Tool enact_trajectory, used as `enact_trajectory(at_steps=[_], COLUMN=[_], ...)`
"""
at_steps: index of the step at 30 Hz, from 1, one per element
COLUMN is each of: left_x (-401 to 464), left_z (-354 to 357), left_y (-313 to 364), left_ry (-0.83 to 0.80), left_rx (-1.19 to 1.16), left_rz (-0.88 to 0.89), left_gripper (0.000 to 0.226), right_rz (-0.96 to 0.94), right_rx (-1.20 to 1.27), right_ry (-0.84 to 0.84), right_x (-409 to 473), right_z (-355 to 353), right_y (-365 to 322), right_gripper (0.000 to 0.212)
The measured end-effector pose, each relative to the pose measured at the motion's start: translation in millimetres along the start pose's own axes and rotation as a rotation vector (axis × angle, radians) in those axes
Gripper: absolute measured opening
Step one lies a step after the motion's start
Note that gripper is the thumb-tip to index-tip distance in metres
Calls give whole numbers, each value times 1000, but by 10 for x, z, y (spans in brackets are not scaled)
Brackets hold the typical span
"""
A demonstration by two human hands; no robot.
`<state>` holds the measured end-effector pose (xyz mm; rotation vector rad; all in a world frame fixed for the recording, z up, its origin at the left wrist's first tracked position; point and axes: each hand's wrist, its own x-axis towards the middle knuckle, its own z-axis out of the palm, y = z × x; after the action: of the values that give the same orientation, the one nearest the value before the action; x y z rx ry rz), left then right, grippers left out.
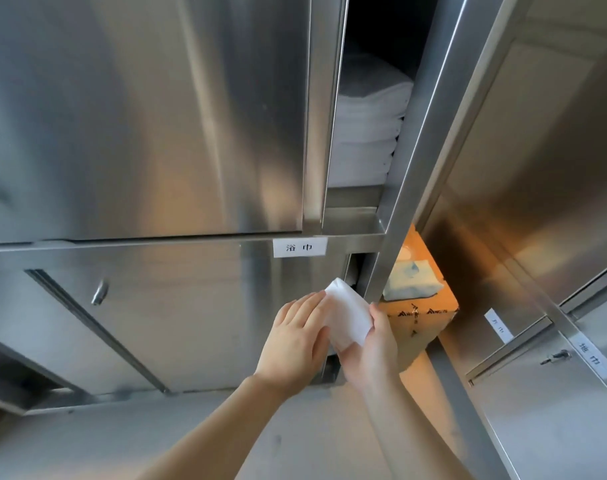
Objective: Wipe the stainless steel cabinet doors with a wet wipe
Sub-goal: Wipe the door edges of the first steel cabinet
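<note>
Single head-worn view, wide-angle, looking forward and down from close against a steel cabinet (139, 116), its lines bowed by the lens. Both forearms entering from the bottom edge, hands near the centre. Floor (87, 445) along the bottom, a second cabinet (537, 168) angling off to the right.

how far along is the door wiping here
Done: a wet wipe is out of the pack on the cardboard box. In hand: left hand and right hand hold it between them, apparently folding it. Left: it isn't touching any cabinet door, so wiping seems not begun.
</note>
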<state>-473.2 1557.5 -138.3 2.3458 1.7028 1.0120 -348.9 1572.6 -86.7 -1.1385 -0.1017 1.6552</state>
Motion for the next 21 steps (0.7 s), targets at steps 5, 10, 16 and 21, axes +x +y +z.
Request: enact_trajectory(at_steps=[5, 10, 16, 21], left_x=[-44, 117, 515, 666], left_z=[393, 805, 1226, 1486], left_y=[-336, -821, -1376, -1687], left_ry=[12, 162, 450, 619], left_rx=[92, 209, 467, 696], left_rz=[-58, -2, 263, 323], left_gripper=[42, 47, 56, 54], right_rz=[-29, -367, -1636, -1940], right_rx=[1, -100, -885, -1211], right_ry=[21, 79, -171, -170], right_x=[405, 944, 2051, 2843], right_z=[-251, -392, -326, -246], right_y=[133, 321, 649, 710], right_gripper=[19, 23, 45, 59])
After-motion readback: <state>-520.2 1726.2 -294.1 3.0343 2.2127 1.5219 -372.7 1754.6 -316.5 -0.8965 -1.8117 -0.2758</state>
